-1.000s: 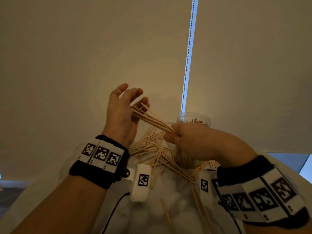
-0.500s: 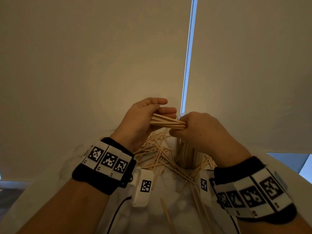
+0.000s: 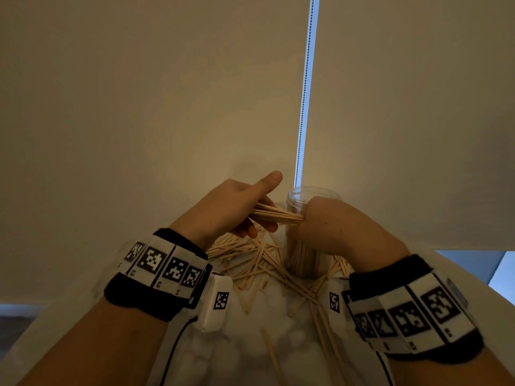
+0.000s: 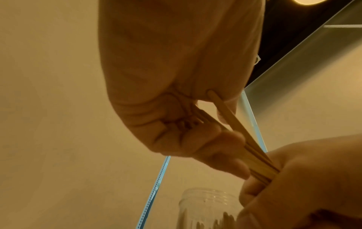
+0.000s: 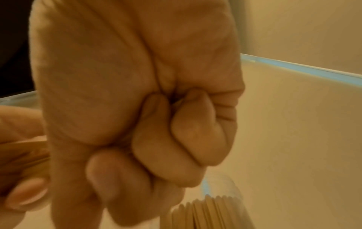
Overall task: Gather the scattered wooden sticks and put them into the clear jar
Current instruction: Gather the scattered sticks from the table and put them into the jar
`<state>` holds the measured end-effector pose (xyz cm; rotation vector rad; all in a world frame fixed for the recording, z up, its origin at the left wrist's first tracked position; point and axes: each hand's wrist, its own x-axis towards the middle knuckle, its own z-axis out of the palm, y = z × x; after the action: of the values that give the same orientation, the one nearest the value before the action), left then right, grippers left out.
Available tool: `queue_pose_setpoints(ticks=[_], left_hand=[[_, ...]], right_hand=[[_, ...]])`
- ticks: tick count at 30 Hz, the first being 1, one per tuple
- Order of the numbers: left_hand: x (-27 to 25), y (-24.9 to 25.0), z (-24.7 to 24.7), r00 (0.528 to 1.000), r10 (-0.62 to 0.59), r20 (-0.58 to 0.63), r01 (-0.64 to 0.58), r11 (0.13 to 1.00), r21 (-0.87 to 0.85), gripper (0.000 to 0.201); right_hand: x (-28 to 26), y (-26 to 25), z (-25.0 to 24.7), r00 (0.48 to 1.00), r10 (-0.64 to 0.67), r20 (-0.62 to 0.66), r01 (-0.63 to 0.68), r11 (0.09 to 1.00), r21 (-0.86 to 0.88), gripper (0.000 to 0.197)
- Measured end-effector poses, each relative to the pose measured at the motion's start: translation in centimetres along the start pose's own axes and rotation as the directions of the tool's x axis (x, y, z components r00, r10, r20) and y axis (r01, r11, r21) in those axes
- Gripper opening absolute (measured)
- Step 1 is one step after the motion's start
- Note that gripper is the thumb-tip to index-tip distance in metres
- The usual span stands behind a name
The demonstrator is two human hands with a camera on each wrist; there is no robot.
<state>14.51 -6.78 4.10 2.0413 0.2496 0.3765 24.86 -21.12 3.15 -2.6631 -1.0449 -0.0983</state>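
Observation:
A bundle of wooden sticks (image 3: 277, 215) lies almost level between my two hands, just left of the clear jar (image 3: 299, 196). My left hand (image 3: 234, 211) curls its fingers round the bundle's left end, thumb pointing up. My right hand (image 3: 327, 227) grips the right end in a fist in front of the jar. In the left wrist view the sticks (image 4: 254, 155) run from my left hand (image 4: 176, 100) into my right hand (image 4: 305, 178), above the jar (image 4: 205, 204). The right wrist view shows my right hand (image 5: 147, 116) clenched above the stick-filled jar (image 5: 211, 215).
Several loose sticks (image 3: 250, 266) lie scattered on the white table (image 3: 223, 358) around the jar's base, and some more sticks (image 3: 326, 338) reach toward me. Close behind the jar hang pale roller blinds (image 3: 167, 107) with a bead chain (image 3: 305, 87).
My left hand went from open against the stick ends to curled round them. The bundle has swung from slanted to nearly level, and both hands have sunk a little beside the jar.

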Motion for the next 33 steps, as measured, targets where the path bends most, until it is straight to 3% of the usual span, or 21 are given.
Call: queue_pose_setpoints(ticks=[3,9,15,18,21,23,26,29,33], left_hand=[[0.1,-0.7,0.3,0.996,0.072,-0.051,-0.068,0.995,0.073,0.057],[1.0,-1.9,0.4,0.966,0.141,-0.218,-0.092,0.971,0.222,0.063],[0.9,-1.5,0.6,0.938,0.277,-0.21,-0.241,0.953,0.182,0.057],[0.8,-1.7,0.7,0.958,0.251,-0.137,-0.211,0.945,0.25,0.063],[0.9,-1.9,0.8,0.961,0.212,-0.179,-0.161,0.951,0.262,0.064],[1.1,-2.2,0.8,0.94,0.194,-0.28,-0.13,0.964,0.231,0.063],[1.7,-2.7,0.3,0.899,0.164,-0.407,-0.11,0.982,0.153,0.062],[1.9,-2.9,0.5,0.921,0.126,-0.369,-0.144,0.989,-0.023,0.061],[2.0,-2.7,1.6,0.946,0.065,-0.317,-0.141,0.965,-0.222,0.056]], right_hand=[[-0.3,0.0,-0.5,0.999,-0.012,0.032,0.012,1.0,0.003,0.03],[-0.4,-0.4,-0.3,0.989,-0.077,-0.126,0.075,0.997,-0.026,0.033],[-0.3,0.0,0.0,0.995,-0.08,-0.056,0.082,0.996,0.043,0.027],[-0.5,0.1,-0.5,0.998,-0.06,-0.006,0.06,0.998,0.015,0.031],[-0.7,-0.3,-0.9,0.997,-0.074,-0.036,0.074,0.997,-0.007,0.045],[-0.8,-0.3,-1.2,0.986,-0.09,-0.139,0.095,0.995,0.034,0.051],[-1.2,0.1,-2.1,0.953,-0.041,-0.3,0.12,0.961,0.25,0.064],[-1.0,0.0,-2.0,0.922,0.007,-0.387,0.146,0.919,0.365,0.066],[-0.6,-0.8,-0.9,0.861,0.03,-0.508,0.153,0.937,0.314,0.057]])
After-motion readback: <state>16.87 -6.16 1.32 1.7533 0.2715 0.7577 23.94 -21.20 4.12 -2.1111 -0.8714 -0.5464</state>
